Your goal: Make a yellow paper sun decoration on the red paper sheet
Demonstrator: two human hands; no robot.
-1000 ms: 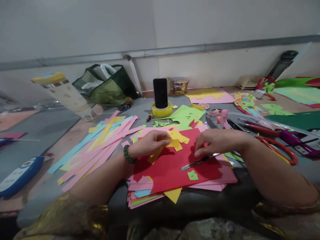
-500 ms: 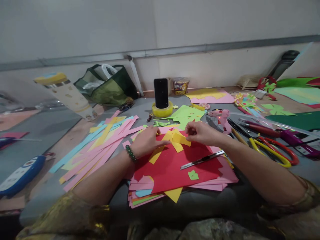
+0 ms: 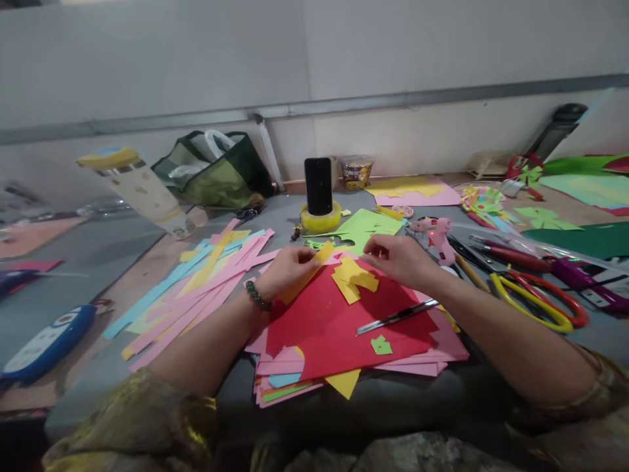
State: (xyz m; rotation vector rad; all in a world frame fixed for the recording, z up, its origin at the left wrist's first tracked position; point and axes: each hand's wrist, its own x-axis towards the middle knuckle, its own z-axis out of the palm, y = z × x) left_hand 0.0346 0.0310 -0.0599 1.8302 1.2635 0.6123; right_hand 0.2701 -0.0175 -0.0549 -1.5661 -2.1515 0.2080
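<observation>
My left hand [image 3: 292,267] pinches a long yellow paper strip [image 3: 323,254], which slants over the far left part of a red paper sheet [image 3: 319,328]. Right of it, my right hand [image 3: 400,257] hovers at the sheet's far edge, fingers loosely curled with a small gap at the tips and nothing visible in them. Between the hands, several small yellow paper pieces [image 3: 354,278] lie in an overlapping pile on the red sheet. A utility knife [image 3: 393,318] and a small green paper scrap [image 3: 381,345] rest nearer me. Beneath is a stack of coloured paper [image 3: 417,367].
Paper strips [image 3: 206,282] are spread on the left. A phone [image 3: 318,187] stands in a tape roll [image 3: 320,217] behind green paper [image 3: 371,226]. To the right are a pink glue gun [image 3: 439,237] and scissors [image 3: 535,301]. A tumbler [image 3: 142,196] and bag [image 3: 221,170] stand back left.
My left hand has lifted a yellow strip off the sheet, raising it toward the far edge. My right hand has let go of the small yellow pieces and moved slightly right.
</observation>
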